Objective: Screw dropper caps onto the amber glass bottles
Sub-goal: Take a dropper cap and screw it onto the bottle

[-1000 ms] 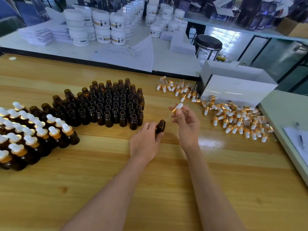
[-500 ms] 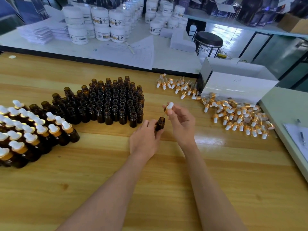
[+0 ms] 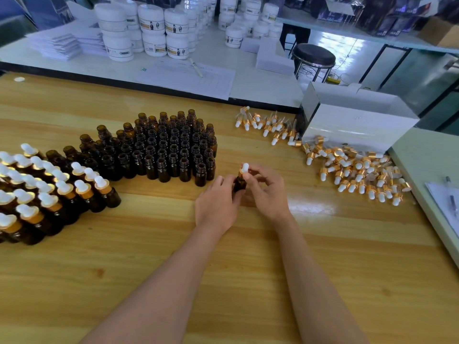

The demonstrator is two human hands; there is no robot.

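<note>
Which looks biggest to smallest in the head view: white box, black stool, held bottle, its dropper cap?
1. white box
2. black stool (farther off, so true size unsure)
3. held bottle
4. dropper cap

White jars [image 3: 151, 28] stacked on far counter [image 3: 260, 88] — black stool [image 3: 313, 55] right of them; white box [image 3: 357, 125] on wooden table [image 3: 74, 269].

Honestly, nothing here is legible. The white jars [image 3: 151, 26] stacked at about 11 o'clock have labels with a small dark picture and a yellowish band, but the print is too tiny and blurry to read. Same with the paper sheet [image 3: 188, 78] at 12 o'clock on the far bench [image 3: 74, 68]: it looks like a ruled form, no words I can make out. The dark boxes [image 3: 387, 23] at 1 o'clock have pale print, also unreadable.
</note>
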